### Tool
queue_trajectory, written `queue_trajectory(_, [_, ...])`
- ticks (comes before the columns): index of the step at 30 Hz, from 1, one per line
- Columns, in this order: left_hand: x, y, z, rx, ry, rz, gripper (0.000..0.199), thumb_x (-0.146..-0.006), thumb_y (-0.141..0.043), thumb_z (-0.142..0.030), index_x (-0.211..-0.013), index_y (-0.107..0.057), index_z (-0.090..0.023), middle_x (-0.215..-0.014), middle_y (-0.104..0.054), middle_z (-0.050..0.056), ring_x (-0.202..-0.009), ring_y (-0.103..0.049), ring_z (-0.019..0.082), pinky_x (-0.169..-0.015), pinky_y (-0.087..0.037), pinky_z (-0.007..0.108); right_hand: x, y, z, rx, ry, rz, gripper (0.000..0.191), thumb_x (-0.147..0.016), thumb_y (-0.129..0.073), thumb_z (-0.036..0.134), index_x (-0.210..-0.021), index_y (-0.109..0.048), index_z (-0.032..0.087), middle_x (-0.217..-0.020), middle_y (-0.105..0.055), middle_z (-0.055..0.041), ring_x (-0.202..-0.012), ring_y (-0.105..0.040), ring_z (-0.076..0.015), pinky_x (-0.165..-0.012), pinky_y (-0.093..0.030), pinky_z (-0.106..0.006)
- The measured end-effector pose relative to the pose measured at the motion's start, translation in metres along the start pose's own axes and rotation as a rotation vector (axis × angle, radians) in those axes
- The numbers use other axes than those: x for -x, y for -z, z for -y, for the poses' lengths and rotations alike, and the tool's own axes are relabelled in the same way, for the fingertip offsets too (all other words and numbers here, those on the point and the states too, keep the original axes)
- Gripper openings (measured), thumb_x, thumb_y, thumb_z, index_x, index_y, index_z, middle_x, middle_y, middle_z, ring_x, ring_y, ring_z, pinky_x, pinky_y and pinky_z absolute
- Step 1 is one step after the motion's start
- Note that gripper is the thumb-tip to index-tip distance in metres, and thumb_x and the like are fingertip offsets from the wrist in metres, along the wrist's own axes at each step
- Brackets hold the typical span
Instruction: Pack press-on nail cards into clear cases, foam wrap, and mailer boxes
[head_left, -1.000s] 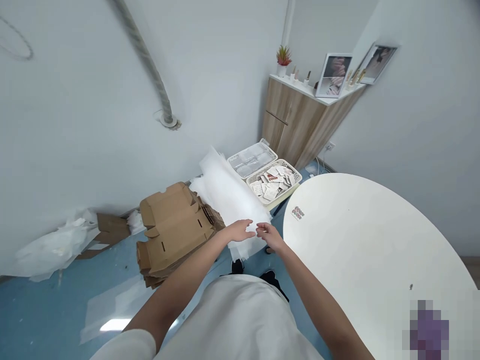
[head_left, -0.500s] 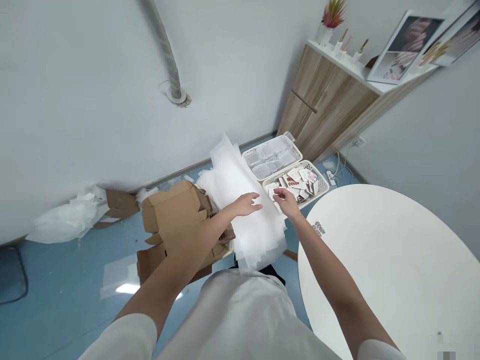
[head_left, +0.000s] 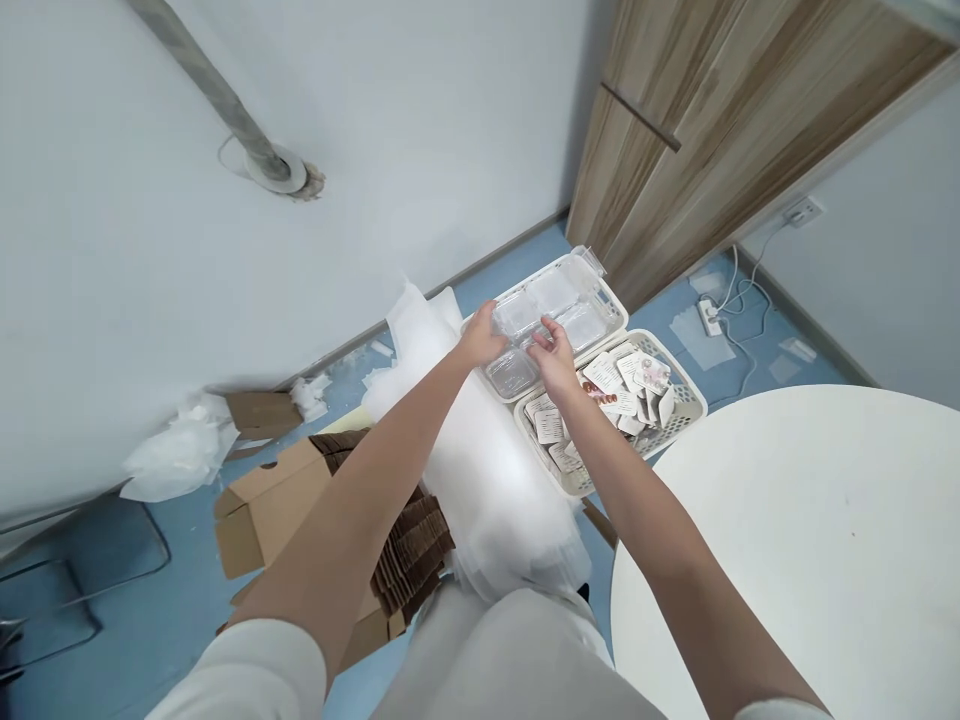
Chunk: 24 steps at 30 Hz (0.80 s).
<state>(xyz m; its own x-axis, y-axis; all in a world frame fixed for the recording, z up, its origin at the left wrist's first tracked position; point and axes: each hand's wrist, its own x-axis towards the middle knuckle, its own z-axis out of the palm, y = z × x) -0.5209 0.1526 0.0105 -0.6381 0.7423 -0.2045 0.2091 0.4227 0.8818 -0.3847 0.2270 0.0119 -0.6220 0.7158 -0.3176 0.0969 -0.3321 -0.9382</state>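
My left hand (head_left: 482,337) is at the left side of a white basket (head_left: 616,330) of clear plastic boxes (head_left: 556,292), its thumb and fingers apart. Over the same basket, my right hand (head_left: 553,358) reaches in with fingers spread, close to the boxes; whether it touches one I cannot tell. Below it, a second white basket (head_left: 686,398) holds many small printed cards (head_left: 604,370), with a strip of reddish-brown pieces (head_left: 600,393) on top. White foam-like sheets (head_left: 487,470) lie in a stack under and beside my left forearm.
Flattened brown cardboard boxes (head_left: 281,500) lie at the left, partly behind my left arm. A round white table (head_left: 795,540) stands at the right. Behind the baskets is a wooden cabinet (head_left: 720,110). A power strip with cables (head_left: 709,317) lies on the blue floor.
Both hands have moved forward, from over the white sheets and the card basket to the basket of clear boxes. My view has come closer and tilted down.
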Motion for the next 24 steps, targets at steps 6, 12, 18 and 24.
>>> queue_trajectory(6, [-0.003,-0.003,0.000,-0.056,0.001,0.008,0.067,-0.058,-0.060,-0.008,-0.122,-0.042,-0.016,-0.125,-0.045,0.009,-0.124,-0.029,0.030,-0.103,-0.020,0.042,-0.003,-0.008,-0.008,-0.027,-0.008,0.036,0.067,-0.064,-0.059,0.024,-0.125,-0.032,0.030,-0.136,-0.029,-0.0049,-0.116,-0.041,-0.0193,-0.085,-0.045,-0.034])
queue_trajectory(12, [0.013,-0.008,-0.003,0.070,0.043,-0.038,0.069,-0.061,-0.058,-0.009,-0.126,-0.036,-0.019,-0.130,-0.039,0.008,-0.115,-0.041,0.025,-0.094,-0.036,0.038,0.012,-0.014,0.000,-0.058,0.017,0.011,0.065,-0.065,-0.058,0.025,-0.124,-0.031,0.029,-0.133,-0.033,-0.0053,-0.115,-0.041,-0.0178,-0.088,-0.042,-0.035])
queue_trajectory(18, [0.045,-0.003,-0.008,0.305,0.084,-0.139,0.050,-0.066,-0.056,-0.014,-0.115,-0.046,-0.017,-0.119,-0.050,0.009,-0.094,-0.054,0.017,-0.081,-0.045,0.034,0.041,-0.012,-0.001,-0.030,0.029,-0.102,0.061,-0.064,-0.055,0.024,-0.121,-0.034,0.025,-0.126,-0.038,-0.0062,-0.101,-0.049,-0.0159,-0.081,-0.045,-0.031])
queue_trajectory(24, [0.104,0.009,-0.011,0.337,0.120,-0.126,0.040,-0.063,-0.066,-0.025,-0.100,-0.056,-0.015,-0.095,-0.060,0.008,-0.080,-0.057,0.015,-0.073,-0.046,0.032,0.101,-0.002,-0.012,0.087,0.039,-0.148,0.052,-0.067,-0.053,0.031,-0.117,-0.039,0.026,-0.108,-0.051,-0.0044,-0.088,-0.052,-0.0147,-0.073,-0.046,-0.029])
